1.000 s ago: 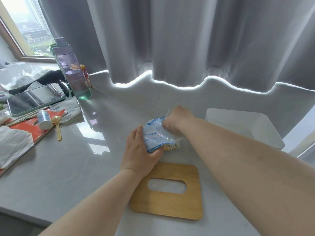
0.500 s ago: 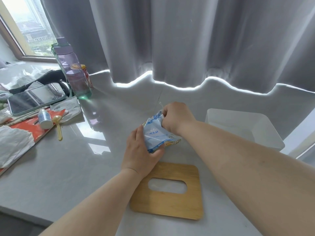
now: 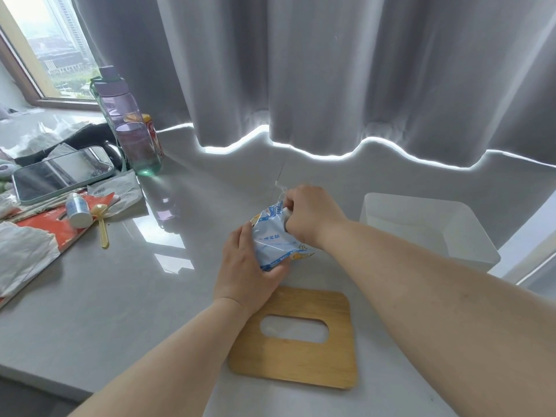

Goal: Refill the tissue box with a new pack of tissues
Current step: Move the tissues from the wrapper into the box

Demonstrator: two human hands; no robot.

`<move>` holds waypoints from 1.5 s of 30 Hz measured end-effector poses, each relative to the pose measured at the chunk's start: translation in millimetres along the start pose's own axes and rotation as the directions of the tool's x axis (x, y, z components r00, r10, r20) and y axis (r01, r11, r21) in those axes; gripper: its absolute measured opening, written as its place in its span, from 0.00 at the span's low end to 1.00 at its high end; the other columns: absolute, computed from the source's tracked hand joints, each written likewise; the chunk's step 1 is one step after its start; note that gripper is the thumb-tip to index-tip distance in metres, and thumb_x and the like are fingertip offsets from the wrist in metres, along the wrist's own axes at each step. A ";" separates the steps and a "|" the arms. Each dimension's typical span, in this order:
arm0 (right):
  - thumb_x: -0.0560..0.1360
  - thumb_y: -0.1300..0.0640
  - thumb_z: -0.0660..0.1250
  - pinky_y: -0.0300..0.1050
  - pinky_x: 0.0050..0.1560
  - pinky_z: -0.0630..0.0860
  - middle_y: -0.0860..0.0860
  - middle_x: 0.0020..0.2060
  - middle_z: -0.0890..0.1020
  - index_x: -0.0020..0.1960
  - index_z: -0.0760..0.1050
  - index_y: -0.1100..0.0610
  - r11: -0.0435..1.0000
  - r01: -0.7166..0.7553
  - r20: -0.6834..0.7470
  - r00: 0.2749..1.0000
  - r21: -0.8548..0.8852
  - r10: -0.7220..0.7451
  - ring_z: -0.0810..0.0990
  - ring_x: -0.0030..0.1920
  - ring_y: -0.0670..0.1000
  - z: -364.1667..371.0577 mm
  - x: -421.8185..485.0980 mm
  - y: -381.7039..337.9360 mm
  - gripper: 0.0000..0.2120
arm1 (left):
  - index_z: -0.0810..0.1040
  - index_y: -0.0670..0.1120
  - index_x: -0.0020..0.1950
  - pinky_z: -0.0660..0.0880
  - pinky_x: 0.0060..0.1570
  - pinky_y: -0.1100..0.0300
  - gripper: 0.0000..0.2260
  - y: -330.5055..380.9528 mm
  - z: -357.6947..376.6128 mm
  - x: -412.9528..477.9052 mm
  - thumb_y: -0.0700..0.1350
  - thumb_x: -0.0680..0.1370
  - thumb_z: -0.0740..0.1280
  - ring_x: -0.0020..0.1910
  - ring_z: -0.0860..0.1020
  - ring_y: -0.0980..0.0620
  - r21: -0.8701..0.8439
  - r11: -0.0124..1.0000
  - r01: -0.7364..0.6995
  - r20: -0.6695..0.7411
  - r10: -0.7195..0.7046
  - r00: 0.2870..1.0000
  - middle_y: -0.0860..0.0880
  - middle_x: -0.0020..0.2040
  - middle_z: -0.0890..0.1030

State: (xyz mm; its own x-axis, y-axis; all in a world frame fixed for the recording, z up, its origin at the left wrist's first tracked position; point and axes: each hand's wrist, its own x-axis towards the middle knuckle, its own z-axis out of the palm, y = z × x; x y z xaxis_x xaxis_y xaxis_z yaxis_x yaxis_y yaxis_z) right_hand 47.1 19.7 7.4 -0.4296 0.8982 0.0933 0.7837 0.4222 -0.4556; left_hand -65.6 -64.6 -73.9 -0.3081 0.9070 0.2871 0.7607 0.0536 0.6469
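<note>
A blue and white plastic tissue pack [image 3: 275, 239] is tilted up off the grey counter, near the middle. My left hand [image 3: 243, 266] grips its near lower end. My right hand [image 3: 307, 216] is closed on its far upper end, where the wrapper is bunched and a clear strip sticks up. The white open tissue box [image 3: 427, 230] stands to the right with nothing visible inside it. Its wooden lid [image 3: 301, 356], with an oval slot, lies flat on the counter just in front of my hands.
At the left stand a purple water bottle [image 3: 129, 127] with a red can [image 3: 153, 136] behind it, a phone [image 3: 60, 173], a small white bottle [image 3: 76, 209], a yellow spoon [image 3: 102, 221] and red and white wrappers [image 3: 33, 239]. Grey curtains [image 3: 331, 73] hang behind the counter.
The pack's far end has been lifted and tilted upward by my right hand. My left hand has kept its hold on the near end.
</note>
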 end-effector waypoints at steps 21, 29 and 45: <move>0.71 0.62 0.64 0.38 0.29 0.70 0.58 0.37 0.77 0.45 0.75 0.62 0.939 -0.343 0.375 0.873 0.021 0.311 0.74 0.31 0.55 -35.3 4.7 -4.9 0.04 | 0.57 0.52 0.74 0.63 0.54 0.67 0.38 -2.7 -0.4 -0.3 0.57 0.69 0.72 0.64 0.68 0.56 -0.026 0.999 0.031 0.009 -0.030 1.000 0.57 0.70 0.61; 0.77 0.61 0.58 0.62 0.47 0.80 0.62 0.58 0.75 0.63 0.69 0.54 0.876 -0.449 0.375 0.853 0.175 0.362 0.80 0.50 0.65 -50.2 4.0 -5.0 0.15 | 0.55 0.53 0.75 0.63 0.54 0.67 0.38 -0.7 -1.6 -0.4 0.53 0.70 0.72 0.59 0.67 0.60 -0.063 0.998 0.032 0.024 -0.030 0.999 0.58 0.70 0.60; 0.78 0.60 0.60 0.51 0.43 0.81 0.53 0.42 0.81 0.41 0.73 0.57 0.609 -0.662 0.332 0.748 0.437 0.574 0.80 0.46 0.54 -116.9 -27.8 52.0 0.08 | 0.51 0.54 0.76 0.44 0.74 0.48 0.44 -0.1 -3.3 -0.2 0.73 0.65 0.54 0.75 0.55 0.48 0.218 0.974 -0.058 0.101 0.036 0.994 0.47 0.77 0.54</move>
State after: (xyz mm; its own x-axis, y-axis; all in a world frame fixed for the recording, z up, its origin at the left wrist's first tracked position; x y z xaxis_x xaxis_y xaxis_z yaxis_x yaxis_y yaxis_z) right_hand 152.3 31.0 84.6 -0.0208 0.8737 -0.4860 0.5656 -0.3906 -0.7263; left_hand -67.5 -66.2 -71.7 -0.2210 0.9459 0.2376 0.8833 0.0909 0.4599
